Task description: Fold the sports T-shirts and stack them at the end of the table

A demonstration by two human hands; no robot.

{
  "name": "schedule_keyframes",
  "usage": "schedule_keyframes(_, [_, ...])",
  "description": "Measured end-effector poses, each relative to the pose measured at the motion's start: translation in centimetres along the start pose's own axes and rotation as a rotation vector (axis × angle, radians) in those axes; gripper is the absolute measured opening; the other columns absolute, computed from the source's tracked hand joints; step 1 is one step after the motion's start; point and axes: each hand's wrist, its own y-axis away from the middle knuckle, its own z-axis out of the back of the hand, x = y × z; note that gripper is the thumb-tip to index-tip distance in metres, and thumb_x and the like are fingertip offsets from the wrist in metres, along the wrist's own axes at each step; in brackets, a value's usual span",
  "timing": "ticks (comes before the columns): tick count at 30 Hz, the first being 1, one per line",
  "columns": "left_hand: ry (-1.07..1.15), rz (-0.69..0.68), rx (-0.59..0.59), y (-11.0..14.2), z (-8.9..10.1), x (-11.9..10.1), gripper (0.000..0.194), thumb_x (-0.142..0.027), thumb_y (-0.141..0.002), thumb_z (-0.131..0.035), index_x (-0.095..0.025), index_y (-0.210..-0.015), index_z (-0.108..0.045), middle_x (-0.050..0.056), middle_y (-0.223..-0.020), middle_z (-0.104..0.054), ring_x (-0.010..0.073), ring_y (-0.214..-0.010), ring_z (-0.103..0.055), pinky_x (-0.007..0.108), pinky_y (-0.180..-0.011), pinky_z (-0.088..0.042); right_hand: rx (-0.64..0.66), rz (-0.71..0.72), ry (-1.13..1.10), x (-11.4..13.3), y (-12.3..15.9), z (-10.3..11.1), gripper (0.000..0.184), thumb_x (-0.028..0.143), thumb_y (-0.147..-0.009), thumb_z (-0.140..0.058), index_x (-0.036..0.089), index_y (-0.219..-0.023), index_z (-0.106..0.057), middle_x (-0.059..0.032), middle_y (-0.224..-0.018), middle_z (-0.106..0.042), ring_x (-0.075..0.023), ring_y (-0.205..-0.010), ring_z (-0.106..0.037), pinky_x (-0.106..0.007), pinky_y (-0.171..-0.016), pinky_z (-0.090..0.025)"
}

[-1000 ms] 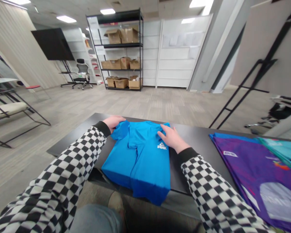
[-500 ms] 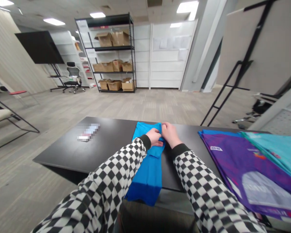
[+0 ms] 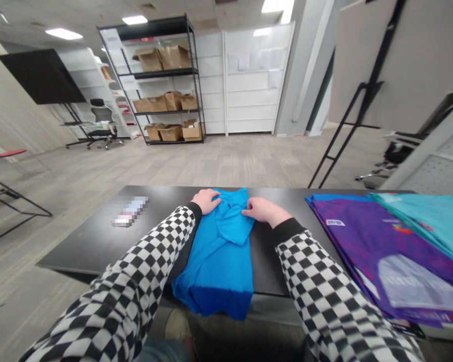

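Observation:
A bright blue shirt (image 3: 215, 266) lies on the black table (image 3: 79, 246), its lower end hanging over the near edge. A flap of the same cloth is folded down over its upper middle. My left hand (image 3: 206, 201) rests flat on the shirt's far left part, holding nothing. My right hand (image 3: 262, 210) lies on the right side, fingers extended and touching the folded flap. Checkered sleeves with black cuffs cover both forearms and hide part of the shirt's left side.
A blurred flat object (image 3: 130, 211) lies on the table's left part. At the right stands a stack of purple (image 3: 377, 246) and teal (image 3: 419, 221) garments. Behind the table are a metal shelf with cardboard boxes (image 3: 151, 80) and an office chair (image 3: 101, 120).
The shirt went from wide to narrow as my hands came together, and now my hands have moved apart on it. A folded flap lies on top. The scene has shifted left in view.

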Motion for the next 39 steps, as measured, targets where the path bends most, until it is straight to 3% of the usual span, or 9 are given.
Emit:
schedule_keyframes(6, [0.061, 0.041, -0.037, -1.5, -1.7, 2.6, 0.023, -0.036, -0.1, -0.068, -0.021, -0.11, -0.083, 0.012, -0.125, -0.079, 0.0323, -0.124, -0.07, 0.049, -0.118, -0.054, -0.057, 0.047, -0.115, -0.4, 0.4, 0.4, 0.018, 0.029, -0.104, -0.077, 0.022, -0.089, -0.07, -0.0037, -0.094, -0.08, -0.0192, -0.083, -0.071, -0.028, -0.07, -0.045])
schedule_keyframes(14, [0.127, 0.136, -0.188, -1.4, 0.3, 5.6, 0.024, -0.036, -0.1, -0.072, -0.02, -0.113, -0.083, 0.013, -0.124, -0.078, 0.0308, -0.12, -0.068, 0.045, -0.115, -0.052, -0.224, -0.009, -0.244, 0.5, -0.6, -1.0, 0.011, 0.03, -0.105, -0.072, 0.022, -0.101, -0.078, -0.0048, -0.093, -0.081, -0.0215, -0.084, -0.072, -0.03, -0.079, -0.053])
schedule_keyframes(19, [-0.005, 0.251, -0.09, -0.6, -0.1, 4.8, 0.024, -0.041, -0.101, -0.073, -0.024, -0.116, -0.081, 0.015, -0.137, -0.072, 0.04, -0.135, -0.058, 0.057, -0.119, -0.046, -0.267, -0.012, -0.165, 0.6, -1.4, -2.5, 0.017, 0.034, -0.104, -0.07, 0.022, -0.101, -0.082, -0.0075, -0.092, -0.082, -0.026, -0.09, -0.075, -0.034, -0.086, -0.057])
schedule_keyframes(23, [0.008, 0.245, -0.197, 1.2, 0.4, 2.5, 0.04, -0.039, -0.107, -0.065, -0.021, -0.142, -0.071, 0.02, -0.148, -0.068, 0.0418, -0.141, -0.057, 0.059, -0.12, -0.047, -0.267, -0.002, -0.073, 0.5, -1.7, -2.7, 0.022, 0.037, -0.107, -0.07, 0.021, -0.108, -0.084, -0.0113, -0.104, -0.083, -0.0298, -0.1, -0.076, -0.037, -0.091, -0.057])
schedule_keyframes(26, [0.101, 0.131, -0.316, 6.4, 2.1, 0.2, 0.037, -0.034, -0.108, -0.061, -0.018, -0.14, -0.071, 0.017, -0.14, -0.073, 0.0344, -0.134, -0.064, 0.051, -0.123, -0.048, -0.325, 0.028, -0.039, 0.9, -1.4, -2.3, 0.03, 0.037, -0.108, -0.069, 0.016, -0.123, -0.083, -0.0175, -0.12, -0.081, -0.0335, -0.108, -0.075, -0.041, -0.1, -0.057])
schedule_keyframes(29, [0.207, 0.066, -0.405, 16.1, 3.2, -2.1, 0.027, -0.034, -0.11, -0.056, -0.021, -0.123, -0.076, 0.012, -0.126, -0.078, 0.0283, -0.124, -0.07, 0.043, -0.119, -0.052, -0.459, 0.15, -0.065, 2.6, -0.7, -1.9, 0.039, 0.035, -0.111, -0.061, 0.012, -0.137, -0.079, -0.022, -0.132, -0.077, -0.0368, -0.12, -0.072, -0.047, -0.112, -0.054])
schedule_keyframes(34, [0.42, 0.478, -0.418, 32.6, 0.8, -4.3, 0.027, -0.045, -0.108, -0.056, -0.027, -0.109, -0.076, 0.007, -0.104, -0.081, 0.0269, -0.098, -0.077, 0.039, -0.093, -0.064, -0.283, 0.553, -0.145, 7.2, 1.3, -3.8, 0.048, 0.044, -0.115, -0.053, 0.023, -0.154, -0.073, -0.013, -0.159, -0.07, -0.0356, -0.151, -0.059, -0.05, -0.132, -0.042])
schedule_keyframes(36, [0.48, 0.602, -0.404, 35.6, -0.9, -4.6, 0.025, -0.045, -0.105, -0.057, -0.027, -0.11, -0.074, 0.008, -0.108, -0.082, 0.0276, -0.103, -0.079, 0.039, -0.096, -0.064, -0.137, 0.555, -0.111, 8.4, 1.7, -5.0, 0.059, 0.05, -0.114, -0.055, 0.026, -0.167, -0.063, -0.0103, -0.176, -0.055, -0.04, -0.165, -0.045, -0.058, -0.138, -0.032])
schedule_keyframes(39, [0.478, 0.619, -0.332, 36.0, -2.8, -4.6, 0.033, -0.044, -0.098, -0.066, -0.025, -0.124, -0.072, 0.011, -0.131, -0.081, 0.0297, -0.128, -0.075, 0.042, -0.113, -0.059, -0.024, 0.5, -0.062, 9.0, 1.9, -6.1, 0.067, 0.054, -0.115, -0.052, 0.026, -0.176, -0.051, -0.009, -0.186, -0.038, -0.0451, -0.173, -0.031, -0.069, -0.141, -0.019])
